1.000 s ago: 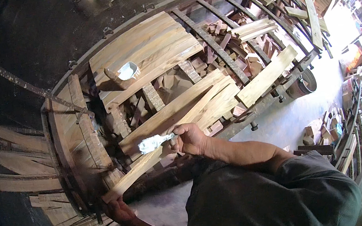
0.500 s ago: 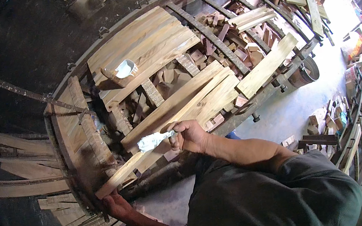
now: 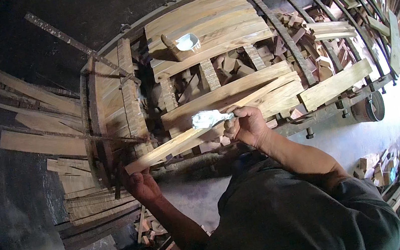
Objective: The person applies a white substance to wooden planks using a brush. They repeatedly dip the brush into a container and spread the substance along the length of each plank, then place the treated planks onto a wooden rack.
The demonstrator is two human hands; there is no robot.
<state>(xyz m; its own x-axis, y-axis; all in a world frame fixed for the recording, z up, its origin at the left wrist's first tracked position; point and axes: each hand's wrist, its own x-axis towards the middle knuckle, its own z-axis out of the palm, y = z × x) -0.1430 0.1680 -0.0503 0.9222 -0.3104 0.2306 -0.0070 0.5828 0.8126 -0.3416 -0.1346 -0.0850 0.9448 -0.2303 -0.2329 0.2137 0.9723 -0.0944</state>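
My left hand [image 3: 141, 184] grips the near end of a long narrow wooden plank [image 3: 172, 148] that slants up to the right. My right hand [image 3: 245, 125] holds a spatula-like tool with a white-coated blade [image 3: 205, 119], and the blade rests on the plank's edge. The plank lies over a metal cart frame [image 3: 303, 66] loaded with wood offcuts. Wider planks [image 3: 228, 93] lie across the frame just beyond the hand. A small bowl of white paste [image 3: 187, 41] sits on stacked boards [image 3: 202, 23] further back.
A stack of thin wood strips [image 3: 94, 204] lies at the left, with loose boards [image 3: 40, 141] on the dark floor. A cart wheel [image 3: 368, 108] shows at the right. More offcuts [image 3: 387, 166] line the right wall. Small scraps [image 3: 145, 228] lie by my left arm.
My view has shifted, so the cart sits further right in the frame. The right hand with the white blade has stayed on the plank's edge, moving only slightly along it. The left hand still holds the plank's end.
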